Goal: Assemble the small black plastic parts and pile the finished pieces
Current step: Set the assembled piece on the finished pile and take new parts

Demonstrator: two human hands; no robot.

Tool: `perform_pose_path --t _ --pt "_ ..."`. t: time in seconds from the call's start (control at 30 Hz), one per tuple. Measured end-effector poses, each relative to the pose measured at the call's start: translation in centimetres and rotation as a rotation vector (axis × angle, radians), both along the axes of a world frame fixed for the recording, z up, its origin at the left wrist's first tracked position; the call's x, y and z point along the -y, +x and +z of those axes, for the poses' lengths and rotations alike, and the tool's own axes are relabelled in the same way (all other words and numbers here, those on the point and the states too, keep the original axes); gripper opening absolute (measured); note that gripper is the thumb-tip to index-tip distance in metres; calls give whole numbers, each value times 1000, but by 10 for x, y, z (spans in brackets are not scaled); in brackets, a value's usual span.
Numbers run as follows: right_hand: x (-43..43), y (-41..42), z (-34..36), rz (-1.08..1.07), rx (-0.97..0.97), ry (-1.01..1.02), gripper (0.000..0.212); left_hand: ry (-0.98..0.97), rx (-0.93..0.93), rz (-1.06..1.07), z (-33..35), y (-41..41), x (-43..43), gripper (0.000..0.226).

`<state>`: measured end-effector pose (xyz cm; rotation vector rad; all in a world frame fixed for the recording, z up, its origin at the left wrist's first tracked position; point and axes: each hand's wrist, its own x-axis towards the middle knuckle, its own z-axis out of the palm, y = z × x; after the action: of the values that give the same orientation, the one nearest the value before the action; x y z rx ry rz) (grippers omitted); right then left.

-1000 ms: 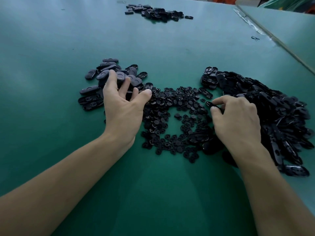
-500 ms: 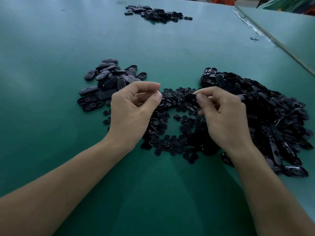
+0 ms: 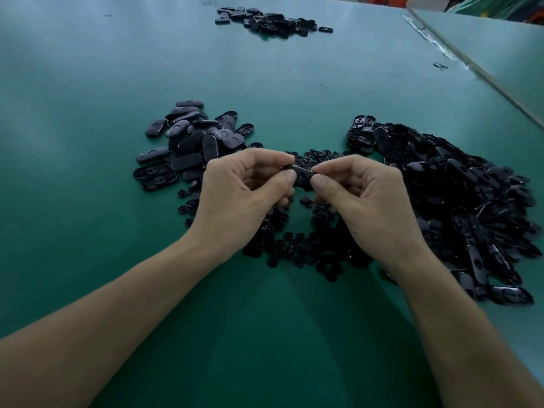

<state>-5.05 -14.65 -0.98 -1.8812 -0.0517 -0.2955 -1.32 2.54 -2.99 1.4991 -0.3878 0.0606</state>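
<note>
The left hand (image 3: 244,192) and right hand (image 3: 365,198) pinch one black oval part (image 3: 303,175) between curled fingers (image 3: 321,182).

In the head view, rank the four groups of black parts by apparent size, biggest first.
1. Right heap of oval shells
2. Middle spread of small round parts
3. Left pile of oval pieces
4. Far pile, though distance may shrink it

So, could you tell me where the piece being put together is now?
In the head view, the piece sits centrally, pinched between the left hand and right hand, above the small round parts, between the left pile and right heap.
</note>
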Motion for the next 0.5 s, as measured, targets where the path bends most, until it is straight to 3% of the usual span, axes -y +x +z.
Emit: perform_pose_path --t 0.27,0.5 --pt "-7 -1 0 28 -49 141 11 -2 -9 -30 2 0 0 31" --pt "-3 -3 -3 -157 50 -414 10 -60 -55 -28 0 1 3 28"
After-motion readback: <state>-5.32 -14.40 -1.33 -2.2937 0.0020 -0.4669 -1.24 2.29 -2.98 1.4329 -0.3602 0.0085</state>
